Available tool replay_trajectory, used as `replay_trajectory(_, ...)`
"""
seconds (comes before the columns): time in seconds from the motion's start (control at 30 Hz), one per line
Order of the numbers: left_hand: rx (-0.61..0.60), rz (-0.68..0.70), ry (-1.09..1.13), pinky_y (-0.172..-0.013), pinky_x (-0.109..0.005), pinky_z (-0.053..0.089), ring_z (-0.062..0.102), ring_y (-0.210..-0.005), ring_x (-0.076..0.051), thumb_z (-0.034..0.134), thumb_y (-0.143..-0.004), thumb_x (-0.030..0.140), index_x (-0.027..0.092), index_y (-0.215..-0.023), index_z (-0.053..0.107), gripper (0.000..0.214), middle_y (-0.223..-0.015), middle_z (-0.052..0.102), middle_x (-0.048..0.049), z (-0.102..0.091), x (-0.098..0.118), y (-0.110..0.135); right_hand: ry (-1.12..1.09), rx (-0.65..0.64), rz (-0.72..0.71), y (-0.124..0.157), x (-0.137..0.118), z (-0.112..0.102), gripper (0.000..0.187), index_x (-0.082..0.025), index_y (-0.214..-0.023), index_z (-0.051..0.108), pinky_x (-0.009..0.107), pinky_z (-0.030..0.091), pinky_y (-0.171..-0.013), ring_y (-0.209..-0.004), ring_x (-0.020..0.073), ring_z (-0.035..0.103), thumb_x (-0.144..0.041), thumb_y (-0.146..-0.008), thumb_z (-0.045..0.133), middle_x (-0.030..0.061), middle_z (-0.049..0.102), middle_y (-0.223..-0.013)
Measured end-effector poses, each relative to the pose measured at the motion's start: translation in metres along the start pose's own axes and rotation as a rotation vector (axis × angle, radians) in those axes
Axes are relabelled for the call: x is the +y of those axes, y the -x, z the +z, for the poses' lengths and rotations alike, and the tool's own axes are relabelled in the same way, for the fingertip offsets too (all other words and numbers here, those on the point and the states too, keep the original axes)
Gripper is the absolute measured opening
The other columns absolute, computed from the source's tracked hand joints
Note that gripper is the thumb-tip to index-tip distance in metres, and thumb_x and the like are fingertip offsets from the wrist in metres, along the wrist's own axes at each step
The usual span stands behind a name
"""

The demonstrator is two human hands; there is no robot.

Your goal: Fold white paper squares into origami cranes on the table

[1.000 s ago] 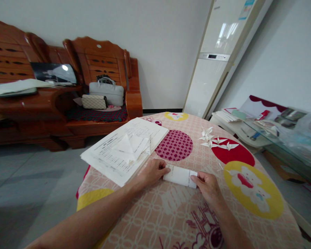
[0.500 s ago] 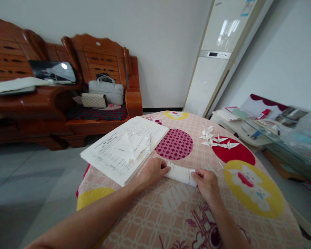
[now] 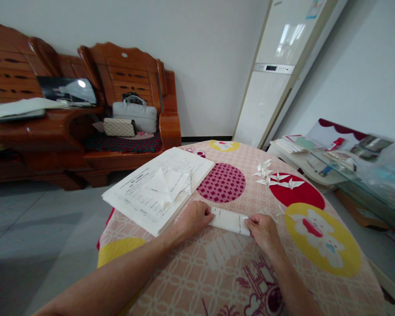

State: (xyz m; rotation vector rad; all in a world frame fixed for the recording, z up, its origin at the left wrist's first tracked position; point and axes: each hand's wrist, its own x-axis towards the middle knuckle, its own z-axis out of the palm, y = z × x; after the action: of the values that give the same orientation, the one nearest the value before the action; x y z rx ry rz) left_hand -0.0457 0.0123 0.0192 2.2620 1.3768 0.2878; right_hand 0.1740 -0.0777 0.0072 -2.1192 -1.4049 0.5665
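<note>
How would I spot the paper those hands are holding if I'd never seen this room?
Start at the pink patterned tablecloth. Right of the stack of printed sheets and nearer the person than the paper birds, find the folded paper strip, its ends pinched by the left hand and right hand. Unlike the broad sheets and winged birds, it is long, narrow and held.

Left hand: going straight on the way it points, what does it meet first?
The folded paper that the left hand grips; beyond it, perhaps the paper birds, though depth is unclear.
</note>
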Motion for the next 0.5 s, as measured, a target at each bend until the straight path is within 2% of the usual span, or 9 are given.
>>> replay_trajectory(0.5, -0.021, -0.007, 0.004, -0.054, -0.025, 0.028, 0.049, -0.057, -0.012, 0.054, -0.078, 0.026, 0.015, -0.065, 0.067, 0.021, -0.058, 0.058, -0.0007, -0.0037, 0.0023, -0.0011, 0.151, 0.098, -0.028, 0.0, -0.0017, 0.0054, 0.03, -0.014, -0.062, 0.069, 0.025, 0.033, -0.052, -0.053, 0.0158, 0.056, -0.031, -0.08, 0.052, 0.0062, 0.066, -0.057)
